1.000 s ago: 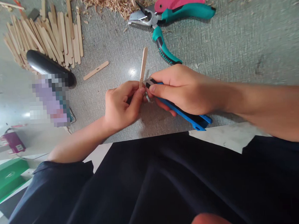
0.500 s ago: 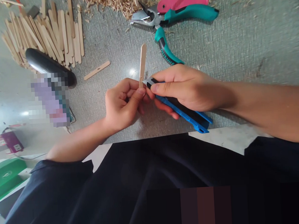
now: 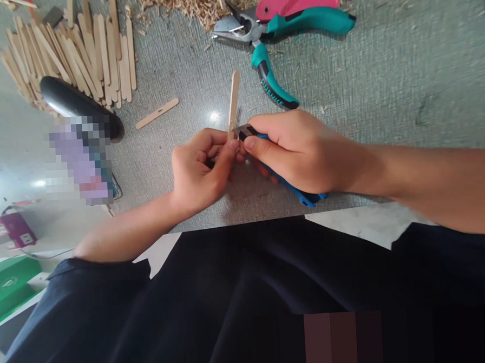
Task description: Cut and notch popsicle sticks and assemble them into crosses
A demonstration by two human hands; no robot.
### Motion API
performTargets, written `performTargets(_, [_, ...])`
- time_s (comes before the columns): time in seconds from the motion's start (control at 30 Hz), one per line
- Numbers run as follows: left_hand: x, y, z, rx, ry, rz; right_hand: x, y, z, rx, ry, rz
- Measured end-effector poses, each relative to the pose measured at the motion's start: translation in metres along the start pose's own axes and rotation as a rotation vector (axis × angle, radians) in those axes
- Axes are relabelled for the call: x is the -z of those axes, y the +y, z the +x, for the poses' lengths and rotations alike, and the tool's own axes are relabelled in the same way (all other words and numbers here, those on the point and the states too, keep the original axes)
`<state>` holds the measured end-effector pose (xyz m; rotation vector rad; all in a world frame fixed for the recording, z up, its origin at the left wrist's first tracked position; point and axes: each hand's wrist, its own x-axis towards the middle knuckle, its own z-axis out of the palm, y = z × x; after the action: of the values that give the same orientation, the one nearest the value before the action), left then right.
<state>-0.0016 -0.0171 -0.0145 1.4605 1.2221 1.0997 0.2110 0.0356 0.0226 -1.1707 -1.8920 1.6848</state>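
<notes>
My left hand (image 3: pixel 199 170) is closed on the lower end of a pale wooden craft stick (image 3: pixel 234 102), which points up and away from me. My right hand (image 3: pixel 295 149) grips a blue utility knife (image 3: pixel 295 191). The knife's metal tip rests against the stick right where my left thumb pinches it. Both hands hover just above the grey mat (image 3: pixel 383 82) near its front edge. Most of the knife's body is hidden inside my right palm.
A heap of wooden sticks (image 3: pixel 77 54) lies at the back left beside a black oblong object (image 3: pixel 78 107). One notched stick (image 3: pixel 156 113) lies alone. Teal-handled pliers (image 3: pixel 268 50), a pink-handled tool (image 3: pixel 298 4) and wood shavings (image 3: pixel 184 3) sit at the back.
My right hand has turned, so less of the blue knife handle sticks out behind it. The stick stays pinched in my left hand, a little higher than a second ago.
</notes>
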Motion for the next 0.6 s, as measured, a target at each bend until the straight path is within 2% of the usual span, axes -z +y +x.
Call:
performTargets(0.13, [0.000,0.000,-0.002,-0.070,0.024,0.094,-0.001,-0.003,0.000,-0.041,-0.006,-0.028])
performTargets(0.3, [0.006,0.002,0.001,-0.068,-0.045,0.132,0.003,-0.010,0.002,-0.136,-0.131,0.094])
performTargets(0.43, [0.009,0.004,0.004,-0.078,-0.094,0.043,0.006,-0.010,0.003,-0.160,-0.212,0.284])
performTargets(0.6, [0.007,0.006,0.005,-0.001,-0.115,-0.118,0.010,-0.005,0.004,-0.150,-0.288,0.469])
